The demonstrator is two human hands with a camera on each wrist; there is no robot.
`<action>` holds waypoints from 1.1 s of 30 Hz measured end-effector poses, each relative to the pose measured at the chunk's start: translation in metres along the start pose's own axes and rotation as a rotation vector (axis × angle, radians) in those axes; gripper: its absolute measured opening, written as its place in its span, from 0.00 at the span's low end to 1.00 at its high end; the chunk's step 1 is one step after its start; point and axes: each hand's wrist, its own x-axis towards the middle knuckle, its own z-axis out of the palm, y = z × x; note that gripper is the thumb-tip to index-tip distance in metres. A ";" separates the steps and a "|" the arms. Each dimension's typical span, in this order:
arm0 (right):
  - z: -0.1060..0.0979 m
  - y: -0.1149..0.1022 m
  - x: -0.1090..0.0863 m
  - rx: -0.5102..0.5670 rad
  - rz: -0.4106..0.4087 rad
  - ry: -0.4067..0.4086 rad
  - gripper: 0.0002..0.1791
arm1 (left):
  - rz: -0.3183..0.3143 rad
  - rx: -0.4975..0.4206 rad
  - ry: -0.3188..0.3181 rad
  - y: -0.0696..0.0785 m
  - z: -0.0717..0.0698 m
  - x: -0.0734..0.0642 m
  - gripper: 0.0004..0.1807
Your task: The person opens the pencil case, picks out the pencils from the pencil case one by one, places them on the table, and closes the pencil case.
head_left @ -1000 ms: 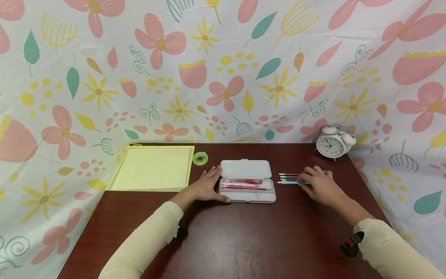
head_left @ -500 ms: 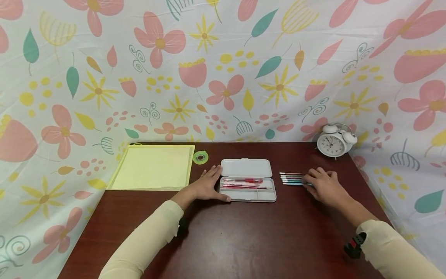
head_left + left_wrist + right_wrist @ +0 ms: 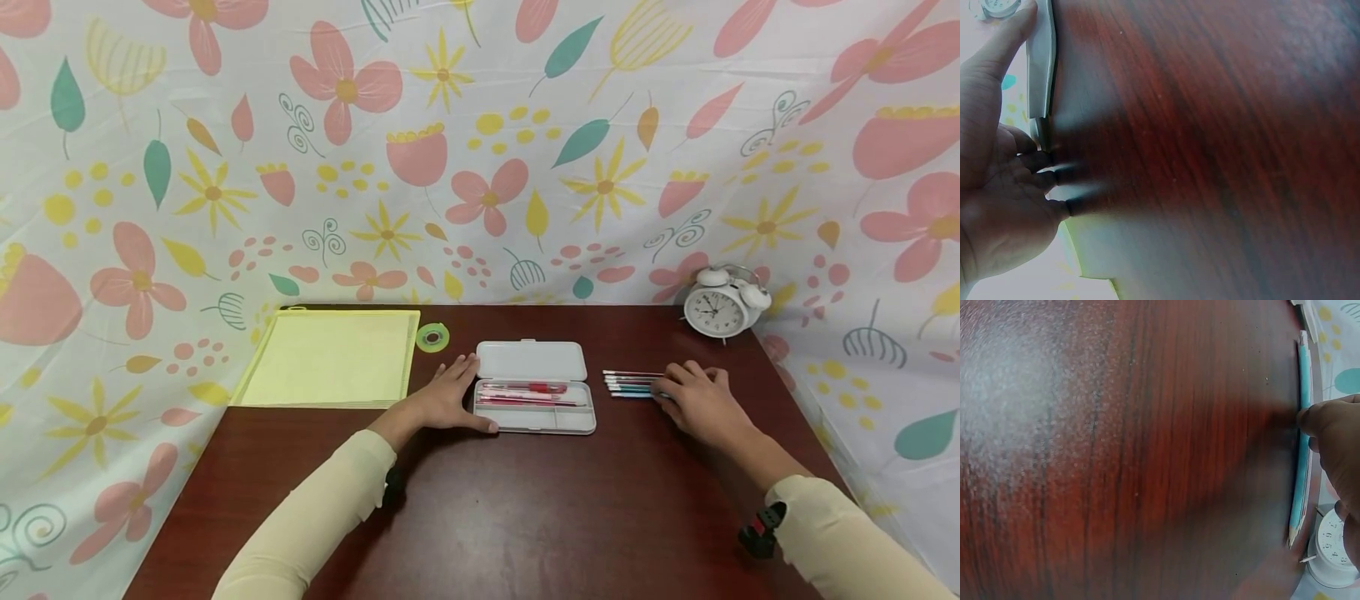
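An open white pencil case [image 3: 495,419] lies on the table, holding a red pen [image 3: 547,387] and several red and pink pencils in its rear compartment. My left hand [image 3: 444,400] rests at its left end, fingers extended along the side and thumb at the front corner; the left wrist view shows the case's edge [image 3: 1040,69] by the thumb. To the right, several pencils [image 3: 626,383] lie side by side, eraser ends toward the case. My right hand [image 3: 697,400] grips their right part, hiding their tips in the head view. In the right wrist view the thumb touches a blue pencil [image 3: 1303,375].
A white alarm clock [image 3: 715,311] stands at the back right. Green tape [image 3: 432,337] lies behind the left hand, beside a yellow zip folder [image 3: 330,358] at the back left. A floral cloth [image 3: 480,167] hangs behind the table [image 3: 525,508].
My right hand has shifted slightly right along the pencils, whose eraser ends now lie more evenly lined up. The left hand and the case have stayed in place.
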 end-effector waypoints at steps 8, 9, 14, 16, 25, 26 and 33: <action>-0.001 -0.002 0.000 -0.009 0.012 -0.015 0.10 | 0.007 -0.001 -0.006 0.001 -0.001 -0.001 0.76; -0.002 -0.002 0.000 -0.010 0.012 -0.014 0.10 | 0.007 -0.001 -0.006 0.000 -0.001 -0.001 0.76; -0.002 -0.002 0.000 -0.006 0.014 -0.009 0.10 | 0.005 0.006 -0.007 0.001 -0.001 0.000 0.76; -0.002 -0.001 0.000 -0.003 0.019 -0.013 0.10 | 0.005 0.005 -0.008 0.001 -0.001 -0.001 0.76; -0.004 -0.009 0.010 0.030 0.007 0.031 0.15 | 0.010 0.001 -0.005 0.001 -0.001 0.000 0.77; -0.004 -0.011 0.013 0.034 0.003 0.036 0.15 | 0.010 0.001 -0.004 0.000 -0.001 0.000 0.77; -0.006 -0.035 0.035 0.074 -0.024 0.039 0.15 | 0.007 0.005 0.004 0.001 0.000 0.000 0.77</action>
